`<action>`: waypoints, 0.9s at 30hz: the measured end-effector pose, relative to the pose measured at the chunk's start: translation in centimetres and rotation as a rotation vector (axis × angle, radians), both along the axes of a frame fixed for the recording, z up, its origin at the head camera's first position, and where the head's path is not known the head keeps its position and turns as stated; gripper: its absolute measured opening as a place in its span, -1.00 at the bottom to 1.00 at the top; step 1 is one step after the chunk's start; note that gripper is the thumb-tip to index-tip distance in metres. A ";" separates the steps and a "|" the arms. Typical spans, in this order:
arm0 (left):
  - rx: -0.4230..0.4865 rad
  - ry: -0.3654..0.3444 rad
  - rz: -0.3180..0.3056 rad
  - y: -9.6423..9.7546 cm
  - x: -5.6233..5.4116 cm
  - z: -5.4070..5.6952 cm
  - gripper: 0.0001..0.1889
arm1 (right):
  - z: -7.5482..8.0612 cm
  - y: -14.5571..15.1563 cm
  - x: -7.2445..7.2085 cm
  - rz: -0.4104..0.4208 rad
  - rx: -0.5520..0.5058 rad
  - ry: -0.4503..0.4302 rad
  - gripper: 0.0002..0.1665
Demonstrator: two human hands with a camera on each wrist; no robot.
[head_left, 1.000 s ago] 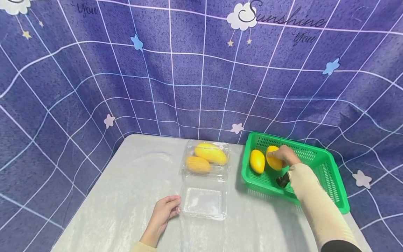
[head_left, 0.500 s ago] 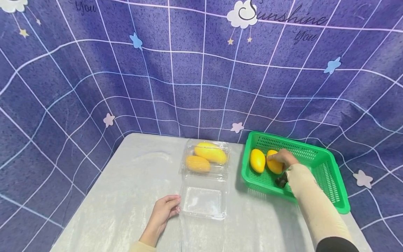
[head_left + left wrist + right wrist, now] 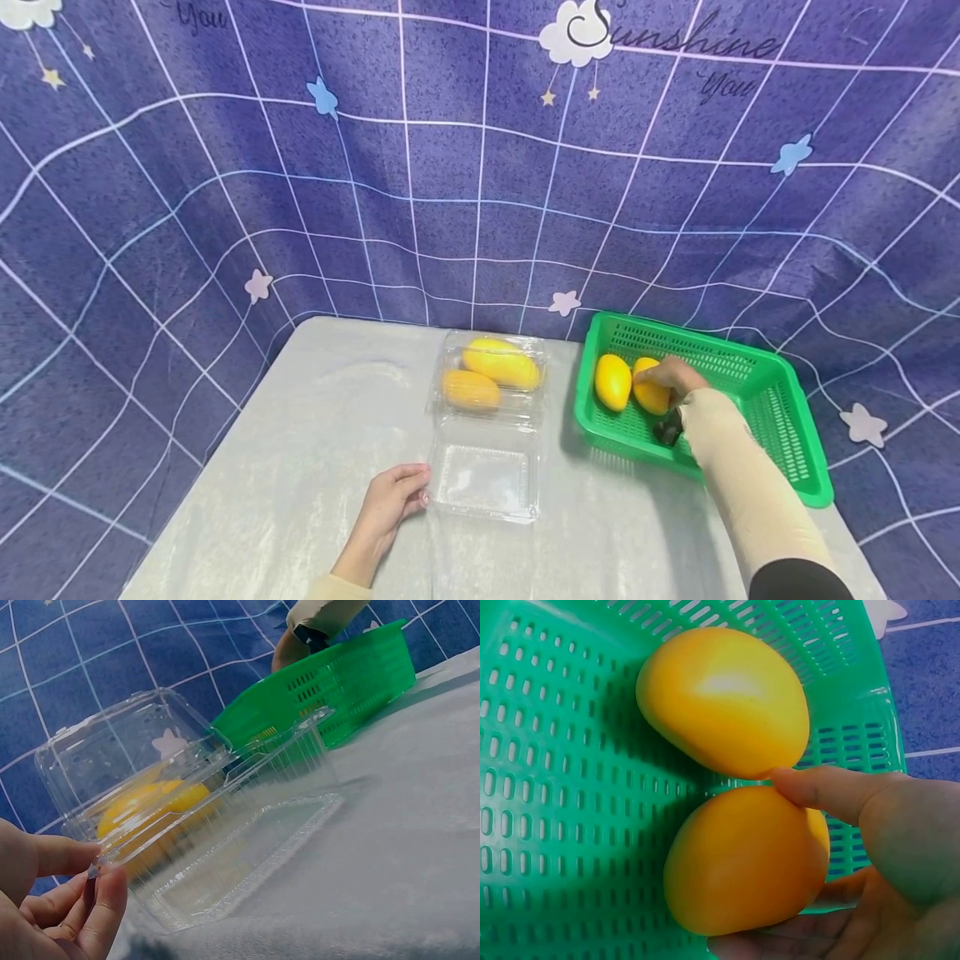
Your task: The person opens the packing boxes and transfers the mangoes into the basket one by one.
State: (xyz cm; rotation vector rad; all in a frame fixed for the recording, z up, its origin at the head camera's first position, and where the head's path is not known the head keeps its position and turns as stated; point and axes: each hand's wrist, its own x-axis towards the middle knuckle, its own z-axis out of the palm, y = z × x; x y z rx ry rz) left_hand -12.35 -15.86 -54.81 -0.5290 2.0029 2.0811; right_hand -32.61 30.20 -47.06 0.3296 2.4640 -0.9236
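In the green basket [image 3: 750, 492], my right hand [image 3: 684, 377] grips a yellow mango [image 3: 746, 859], the thumb along one side and the fingers around the other. A second mango [image 3: 724, 701] lies right beside it, near the thumb tip. My left hand [image 3: 392, 500] pinches the left rim of a clear plastic box section [image 3: 247, 862] between thumb and fingers. That near section holds nothing. Behind it, yellow mangoes [image 3: 471, 390] show through a clear plastic box [image 3: 542, 408]. Whether both sections belong to one box I cannot tell.
The boxes and basket stand on a pale covered table [image 3: 300, 467]. A blue patterned curtain [image 3: 450, 208] hangs directly behind the table's back edge. The basket, on the right, has raised slotted walls.
My right hand and the mango in its grip have shifted slightly toward the near side of the basket, now lower beside the other mango. The left hand stays still.
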 end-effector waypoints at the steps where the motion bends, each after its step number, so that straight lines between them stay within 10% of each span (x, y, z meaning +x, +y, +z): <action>1: 0.001 0.000 0.001 0.0 0.0 0.0 -0.55 | 0.1 0.0 0.0 0.005 -0.004 -0.003 -0.22; 27: -0.009 0.001 0.015 0.1 0.0 0.1 -0.55 | 1.4 -0.3 -0.1 0.006 0.067 -0.009 -0.28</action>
